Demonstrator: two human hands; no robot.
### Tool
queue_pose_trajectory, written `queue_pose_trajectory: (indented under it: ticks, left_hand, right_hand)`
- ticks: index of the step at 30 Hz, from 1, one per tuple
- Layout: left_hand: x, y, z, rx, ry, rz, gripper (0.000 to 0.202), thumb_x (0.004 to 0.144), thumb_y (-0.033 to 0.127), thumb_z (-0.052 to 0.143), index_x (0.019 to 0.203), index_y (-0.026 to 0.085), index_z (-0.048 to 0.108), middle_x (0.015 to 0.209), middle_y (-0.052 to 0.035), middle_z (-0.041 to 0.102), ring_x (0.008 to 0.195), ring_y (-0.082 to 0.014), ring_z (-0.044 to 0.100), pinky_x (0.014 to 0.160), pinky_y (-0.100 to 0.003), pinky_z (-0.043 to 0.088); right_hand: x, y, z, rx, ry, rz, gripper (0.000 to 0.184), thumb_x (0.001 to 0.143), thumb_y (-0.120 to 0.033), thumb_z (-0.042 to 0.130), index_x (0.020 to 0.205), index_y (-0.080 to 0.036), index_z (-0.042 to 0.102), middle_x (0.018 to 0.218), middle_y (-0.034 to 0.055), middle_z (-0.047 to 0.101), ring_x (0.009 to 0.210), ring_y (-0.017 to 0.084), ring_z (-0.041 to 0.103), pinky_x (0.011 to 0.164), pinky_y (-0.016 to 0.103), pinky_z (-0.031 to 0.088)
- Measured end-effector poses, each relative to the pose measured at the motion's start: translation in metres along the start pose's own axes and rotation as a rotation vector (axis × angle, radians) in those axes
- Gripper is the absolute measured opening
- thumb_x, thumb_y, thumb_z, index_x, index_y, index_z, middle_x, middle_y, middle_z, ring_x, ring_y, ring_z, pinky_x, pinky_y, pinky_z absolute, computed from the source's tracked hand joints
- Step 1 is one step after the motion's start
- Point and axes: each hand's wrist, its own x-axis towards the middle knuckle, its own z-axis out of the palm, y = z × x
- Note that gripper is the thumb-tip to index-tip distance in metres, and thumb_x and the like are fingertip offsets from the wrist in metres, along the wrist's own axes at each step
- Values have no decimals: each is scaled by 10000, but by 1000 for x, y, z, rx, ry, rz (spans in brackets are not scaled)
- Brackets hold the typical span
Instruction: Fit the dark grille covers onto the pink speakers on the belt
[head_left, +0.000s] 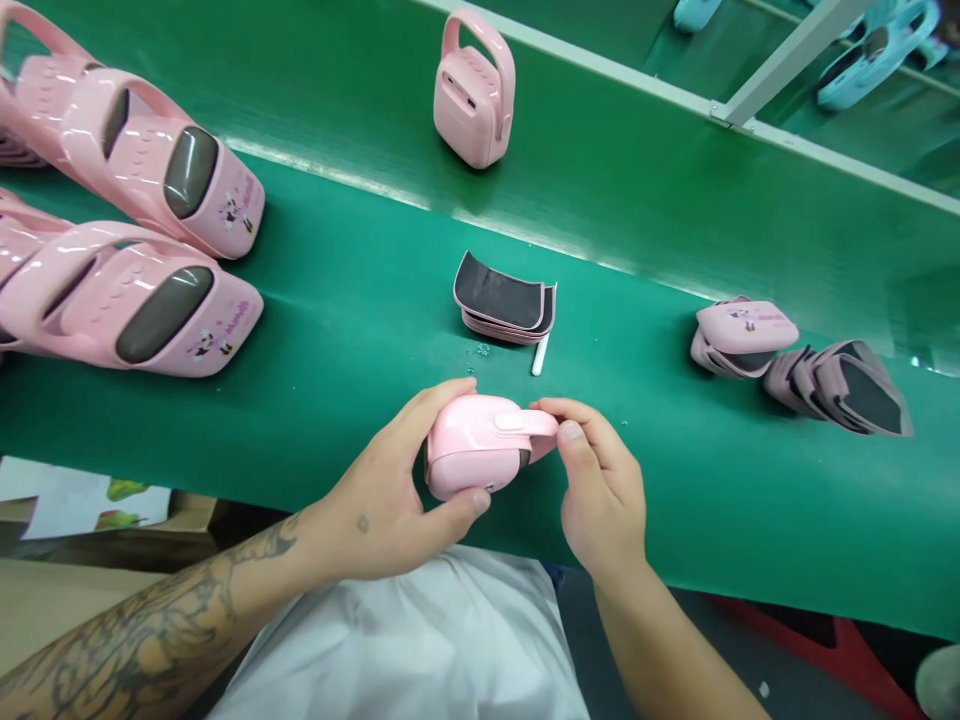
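Note:
My left hand [405,485] is closed around the body of a small pink device with a carry handle [472,450], tipped on its side just above the table's front edge. My right hand [604,480] pinches the end of its handle between thumb and fingers. Part of a dark window shows beneath the handle. Beyond the hands lies a short stack of curved, dark-faced panels with pink edges [501,295]. A thin white stick [540,354] rests against the stack's near right corner.
Rows of similar pink devices [187,310] stand on the left of the green table [360,300]. Another pink device [474,100] stands upright at the back. To the right are a printed pink panel [748,326] and a dark panel pile [847,390]. Blue devices [870,65] sit beyond the white rail [637,75].

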Motion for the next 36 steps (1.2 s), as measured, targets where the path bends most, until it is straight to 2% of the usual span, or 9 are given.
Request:
queue_pose_trajectory:
  ticks: [4,7,12,19,22,26,31,34,36]
  left_hand:
    - [-1,-1,0,-33,19,-19,828,891,498,780,1605,212,473,1597,-173,611,1441,-398,630,1198,-552,553]
    - [-6,-7,2,-40,55,-92,863,880,526,803,1620,228,476,1610,-160,609,1434,-406,636,1163,-525,584]
    - [-16,-30,11,-102,159,-81,880,893,531,798,1643,238,443,1553,-177,640,1334,-394,700,1102,-516,620]
    - [-15,-33,13,-21,146,39,872,889,413,798,1652,271,401,1560,-185,620,1319,-390,706,1075,-548,633]
    - [-13,-26,13,-68,172,-29,786,886,400,801,1589,271,473,1508,-167,671,1244,-370,753,978,-486,684]
    - [-8,-24,11,-150,236,-41,658,904,391,754,1506,226,548,1439,-165,714,1162,-339,787,894,-415,702]
    - [-1,-29,4,-21,351,31,643,907,345,691,1512,191,537,1440,-157,692,1220,-332,743,979,-430,659]
    - [1,-29,1,56,355,121,610,918,325,676,1496,197,528,1408,-155,678,1218,-329,721,1006,-456,633]
    - [2,-27,1,86,340,206,610,918,315,684,1494,204,517,1406,-161,659,1245,-336,693,1047,-489,606]
  right_hand:
    - [-5,8,-2,-13,27,-3,292,1074,-449,561,1196,-282,767,1245,54,810,1155,241,752,943,383,612]
    - [4,17,-11,-190,78,-16,370,1073,-484,513,1246,-248,738,1281,100,790,1135,257,758,957,418,609]
    - [56,26,-21,-545,60,26,439,1063,-487,473,1289,-199,716,1135,122,811,969,269,768,882,439,593]
    - [110,1,3,-797,-138,-64,510,989,-364,638,1478,-218,636,1187,110,777,1010,278,749,795,368,532]
    - [110,-3,2,-904,-144,-65,473,987,-223,570,1452,-186,650,1182,153,753,1002,291,736,785,370,512]
    - [109,4,-2,-974,-101,-100,330,1042,-256,518,1303,-164,700,1248,199,679,1097,324,680,788,365,495]
    - [105,9,-15,-881,-15,-145,266,1009,-170,450,1104,-162,698,1093,136,665,936,257,643,755,349,477]
    - [82,4,-32,-762,-5,-156,302,1026,-185,379,1051,-202,680,806,24,597,718,205,581,636,316,459]
    - [60,-2,-44,-586,-49,-205,372,1097,-272,323,1137,-233,691,690,-29,513,585,177,508,531,287,423]
